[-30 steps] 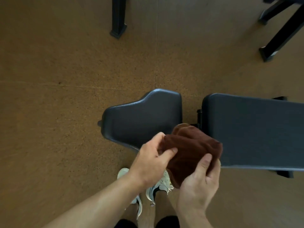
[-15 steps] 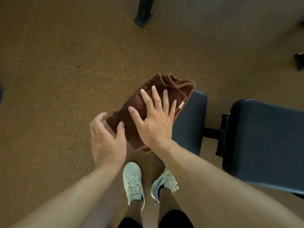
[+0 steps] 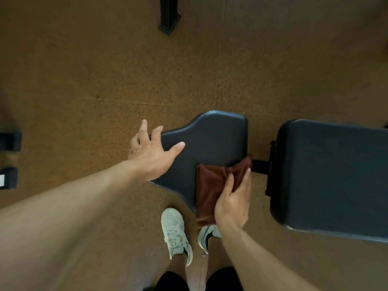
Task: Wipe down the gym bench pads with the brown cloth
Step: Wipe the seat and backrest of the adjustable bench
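Note:
The dark seat pad (image 3: 212,139) of the gym bench lies below me, with the longer back pad (image 3: 331,175) to its right across a gap with a black bracket. The brown cloth (image 3: 210,185) lies folded on the near right part of the seat pad and hangs over its front edge. My right hand (image 3: 235,200) presses flat on the cloth, fingers pointing away from me. My left hand (image 3: 151,152) rests on the narrow left end of the seat pad with its fingers spread, holding nothing.
The floor is brown speckled rubber. A black metal post foot (image 3: 169,19) stands at the top centre. Dark equipment pieces (image 3: 9,158) sit at the left edge. My feet in white sneakers (image 3: 174,229) stand just in front of the seat pad.
The cloth has moved from the seat pad's left end to its near right side under my right hand. My left hand has let go of the cloth and settled on the pad's left end.

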The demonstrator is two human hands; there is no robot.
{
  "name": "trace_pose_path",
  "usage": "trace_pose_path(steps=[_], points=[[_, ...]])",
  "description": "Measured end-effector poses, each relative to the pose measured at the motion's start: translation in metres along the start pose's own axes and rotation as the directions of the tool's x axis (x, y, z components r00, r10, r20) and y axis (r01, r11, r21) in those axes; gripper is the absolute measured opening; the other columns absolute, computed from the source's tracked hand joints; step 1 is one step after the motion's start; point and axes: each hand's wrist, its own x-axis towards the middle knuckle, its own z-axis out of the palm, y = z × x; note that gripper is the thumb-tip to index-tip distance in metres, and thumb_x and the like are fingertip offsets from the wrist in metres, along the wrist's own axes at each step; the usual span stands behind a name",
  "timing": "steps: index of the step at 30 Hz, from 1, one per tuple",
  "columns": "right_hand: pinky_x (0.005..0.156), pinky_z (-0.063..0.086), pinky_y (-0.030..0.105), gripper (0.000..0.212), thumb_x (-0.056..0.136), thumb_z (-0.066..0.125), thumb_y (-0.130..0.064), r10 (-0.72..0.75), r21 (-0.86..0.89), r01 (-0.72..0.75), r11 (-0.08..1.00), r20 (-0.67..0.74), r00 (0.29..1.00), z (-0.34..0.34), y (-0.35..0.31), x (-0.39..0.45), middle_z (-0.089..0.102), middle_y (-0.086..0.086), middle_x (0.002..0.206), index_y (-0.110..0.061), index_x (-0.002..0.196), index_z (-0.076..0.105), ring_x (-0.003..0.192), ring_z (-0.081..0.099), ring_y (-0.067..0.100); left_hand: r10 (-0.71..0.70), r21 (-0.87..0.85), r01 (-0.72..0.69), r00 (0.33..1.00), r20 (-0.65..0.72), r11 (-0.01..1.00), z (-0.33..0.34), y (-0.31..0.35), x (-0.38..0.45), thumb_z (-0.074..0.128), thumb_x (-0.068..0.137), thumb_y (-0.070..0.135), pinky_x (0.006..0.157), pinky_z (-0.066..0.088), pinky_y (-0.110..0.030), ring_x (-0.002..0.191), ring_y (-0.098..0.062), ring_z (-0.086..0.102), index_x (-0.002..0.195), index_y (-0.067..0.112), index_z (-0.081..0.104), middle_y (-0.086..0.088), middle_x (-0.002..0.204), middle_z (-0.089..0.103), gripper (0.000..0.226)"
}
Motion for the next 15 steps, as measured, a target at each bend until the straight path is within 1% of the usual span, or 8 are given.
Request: trace_pose_path(steps=[1,3,5,7,9,10,12,15], points=[[0.126,0.024,0.048,0.073,0.100,0.021,-0.069,0.055,0.018,-0.055,0.998,-0.023,0.998,0.005,0.002,-0.013,0.014,-0.006,0.176,-0.041,0.166,0.006,0.160,0.020,0.023,-0.024,0.000,0.024,1.000,0.019,1.000,-0.001,0.002,0.001,0.041,0.091,0.077,0.124,0.015,-0.056,0.156,-0.033,-0.005,0.161,0.035,0.011,0.006,0.168,-0.023,0.088],[0.129,0.010,0.047,0.072,0.104,0.026,-0.062,0.158,0.064,-0.155,0.986,-0.033,0.987,0.017,-0.003,-0.031,0.006,-0.003,0.177,-0.035,0.167,0.007,0.163,0.006,0.023,-0.055,0.011,0.055,0.998,0.041,0.998,-0.003,0.006,0.003,0.038,0.090,0.079,0.123,0.015,-0.058,0.156,-0.033,-0.007,0.162,0.036,0.009,0.007,0.167,-0.027,0.088],[0.130,-0.004,0.048,0.076,0.101,0.021,-0.066,0.171,0.030,-0.170,0.985,-0.006,0.985,0.028,-0.010,-0.042,-0.007,-0.003,0.177,-0.035,0.167,0.000,0.163,-0.011,0.022,-0.060,0.019,0.059,0.997,0.057,0.998,-0.004,0.006,0.003,0.034,0.091,0.079,0.122,0.014,-0.060,0.156,-0.032,-0.009,0.162,0.036,0.008,0.008,0.166,-0.029,0.087],[0.130,-0.012,0.047,0.077,0.098,0.008,-0.075,0.032,-0.079,-0.031,0.996,0.017,0.999,0.039,-0.011,-0.055,-0.018,-0.006,0.175,-0.040,0.163,-0.009,0.160,-0.023,0.019,-0.052,0.034,0.050,0.997,0.060,0.998,-0.003,0.002,0.003,0.030,0.091,0.080,0.122,0.014,-0.060,0.156,-0.031,-0.012,0.162,0.036,0.006,0.008,0.165,-0.031,0.087],[0.130,-0.014,0.045,0.073,0.098,0.002,-0.076,-0.192,-0.157,0.195,0.968,0.038,0.981,0.051,-0.012,-0.067,-0.017,-0.011,0.173,-0.042,0.163,-0.006,0.159,-0.027,0.015,-0.038,0.042,0.036,0.998,0.059,0.998,-0.001,0.000,0.004,0.027,0.089,0.082,0.122,0.015,-0.060,0.156,-0.030,-0.012,0.162,0.036,0.005,0.009,0.165,-0.032,0.089],[0.130,-0.012,0.044,0.071,0.101,0.005,-0.073,-0.293,-0.172,0.297,0.939,0.048,0.955,0.057,-0.014,-0.071,-0.012,-0.011,0.174,-0.041,0.164,0.001,0.160,-0.023,0.015,-0.037,0.034,0.035,0.998,0.054,0.999,0.000,0.000,0.005,0.026,0.089,0.083,0.123,0.015,-0.060,0.156,-0.030,-0.012,0.162,0.036,0.005,0.009,0.165,-0.032,0.089],[0.131,-0.003,0.046,0.061,0.108,0.019,-0.059,-0.417,-0.170,0.416,0.893,0.031,0.908,0.072,-0.026,-0.076,0.004,-0.010,0.175,-0.040,0.166,0.017,0.163,-0.010,0.017,-0.024,0.017,0.023,0.998,0.051,1.000,-0.001,-0.002,0.006,0.023,0.088,0.083,0.122,0.014,-0.060,0.156,-0.029,-0.011,0.162,0.037,0.007,0.010,0.166,-0.030,0.089],[0.131,0.005,0.045,0.057,0.108,0.030,-0.038,-0.455,-0.150,0.449,0.881,-0.005,0.891,0.088,-0.044,-0.080,0.015,-0.009,0.174,-0.040,0.165,0.025,0.163,-0.005,0.015,0.006,-0.012,-0.005,0.995,0.096,1.000,-0.005,-0.006,0.009,0.017,0.087,0.083,0.122,0.013,-0.061,0.156,-0.027,-0.013,0.161,0.039,0.010,0.010,0.166,-0.029,0.087]])
